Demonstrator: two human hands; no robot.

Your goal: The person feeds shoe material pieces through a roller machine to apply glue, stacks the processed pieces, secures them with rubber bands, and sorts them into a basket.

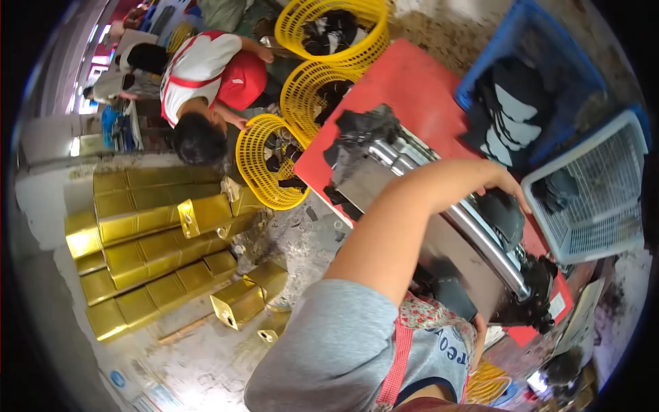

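My left hand point(506, 182) reaches across the machine with its metal roller point(491, 255). Its fingers curl over a dark, rounded piece point(500, 218) beside the roller, near the white basket. My right hand point(479, 334) is low in the view, close to my apron, at the edge of a flat dark piece point(453, 296); most of its fingers are hidden. A red tabletop point(412, 89) surrounds the machine, with black scraps point(367, 130) at its far left end.
A blue crate point(573, 69) holds dark and white pieces. The white basket point(583, 240) stands at the right. Yellow baskets point(274, 199) line the left side near a crouching person point(199, 75). Golden tins point(151, 261) are stacked on the floor.
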